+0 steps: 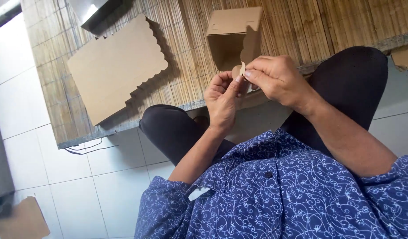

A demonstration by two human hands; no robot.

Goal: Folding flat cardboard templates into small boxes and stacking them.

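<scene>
Brown cardboard box [232, 37], partly folded, sits just beyond both hands on a ribbed bamboo mat [301, 22], open side facing the person, nothing visible inside; its long axis runs away from the hands w/ a wavy-edged flap hanging down to the fingertips. Left hand [221, 99] & right hand [274, 77] meet at that flap tip, each pinching it betw. thumb and fingers, rest of the fingers curled. Flat card sheet [115, 66] w/ scalloped edges lies well off to the left hand's side on the same mat, smooth and matte.
</scene>
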